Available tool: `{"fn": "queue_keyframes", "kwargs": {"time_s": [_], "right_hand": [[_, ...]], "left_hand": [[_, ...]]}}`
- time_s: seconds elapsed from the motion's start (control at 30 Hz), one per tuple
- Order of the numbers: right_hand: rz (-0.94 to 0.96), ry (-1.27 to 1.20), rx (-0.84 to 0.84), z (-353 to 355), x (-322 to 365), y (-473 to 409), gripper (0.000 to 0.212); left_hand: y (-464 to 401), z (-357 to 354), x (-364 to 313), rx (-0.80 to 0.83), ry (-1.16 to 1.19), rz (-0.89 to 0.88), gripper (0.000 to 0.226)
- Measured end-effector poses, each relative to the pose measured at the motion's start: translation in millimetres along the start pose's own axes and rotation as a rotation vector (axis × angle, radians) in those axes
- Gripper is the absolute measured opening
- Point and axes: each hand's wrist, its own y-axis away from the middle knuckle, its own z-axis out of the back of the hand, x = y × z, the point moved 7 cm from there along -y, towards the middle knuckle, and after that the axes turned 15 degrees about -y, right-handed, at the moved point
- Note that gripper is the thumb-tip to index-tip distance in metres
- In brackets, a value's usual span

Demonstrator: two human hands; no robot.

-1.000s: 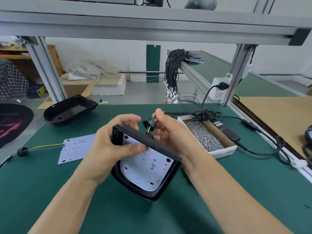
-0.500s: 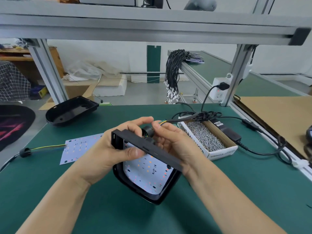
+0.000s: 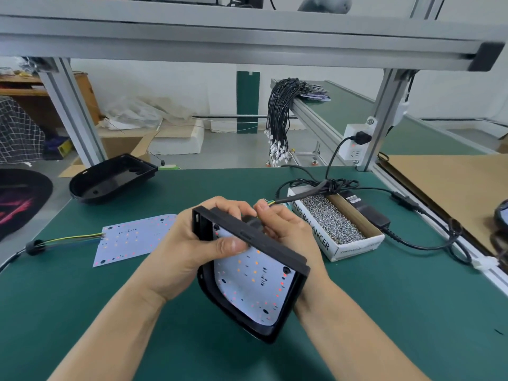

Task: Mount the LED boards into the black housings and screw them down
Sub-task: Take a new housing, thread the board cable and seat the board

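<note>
Held tilted above the green counter (image 3: 82, 312), near centre: black housing (image 3: 247, 237) with white LED board (image 3: 247, 284) seated inside. Left hand (image 3: 189, 251) gripping its far-left rim, right hand (image 3: 286, 229) pinching the cable (image 3: 302, 194) at the far edge. Probably light, rigid plastic; board thin, fragile. Best gripped by rims.

Blk housing (image 3: 277, 250), white board (image 3: 247, 287), orange-ish dots.

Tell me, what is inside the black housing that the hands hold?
A white LED board lies inside the black housing. The left hand thumb covers its upper corner; screws cannot be told.
</note>
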Motion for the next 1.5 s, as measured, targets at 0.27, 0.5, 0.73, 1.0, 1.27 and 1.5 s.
{"fn": "queue_keyframes", "kwargs": {"time_s": [0.27, 0.5, 0.73, 1.0, 1.27, 1.5], "right_hand": [[0.056, -0.008, -0.072, 2.1, 8.5, -2.6, 0.042], [-0.098, -0.083, 0.123, 2.7, 9.4, -2.1, 0.019], [-0.311, 0.107, 0.375, -15.8, 9.5, 11.6, 0.014], [-0.297, 0.126, 0.379, -10.3, 21.1, 15.5, 0.014], [-0.270, 0.206, 0.497, -20.2, 24.3, 19.3, 0.014], [-0.209, 0.222, 0.468, -23.9, 24.2, 21.7, 0.017]], "left_hand": [[-4.9, -9.4, 0.1, 0.069, -0.005, 0.055, 0.018], [7.9, 5.6, 0.1, -0.057, -0.092, -0.002, 0.034], [14.6, 4.2, -11.4, -0.086, -0.225, -0.132, 0.037], [16.1, 9.6, -15.9, -0.067, -0.284, -0.134, 0.038], [13.2, 9.7, -12.8, -0.040, -0.255, -0.127, 0.037], [14.7, 15.2, -11.0, -0.097, -0.265, -0.140, 0.036]]}}
